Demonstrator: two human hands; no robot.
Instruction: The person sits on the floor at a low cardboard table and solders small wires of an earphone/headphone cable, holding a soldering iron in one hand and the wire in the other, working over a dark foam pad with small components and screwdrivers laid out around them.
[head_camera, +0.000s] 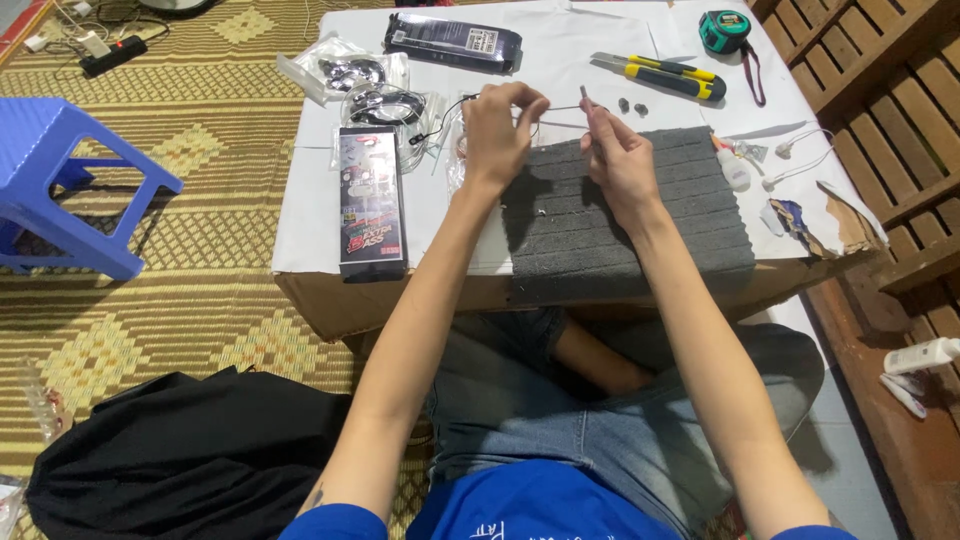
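A thin wire (562, 108) runs level from 9 to 3 o'clock between the two hands, above the far edge of the grey foam pad (640, 215). The left hand (498, 135) pinches its left end with closed fingertips. The right hand (620, 160) is also closed, gripping a small plug (586, 97) at the right end. Both hands are equally near.
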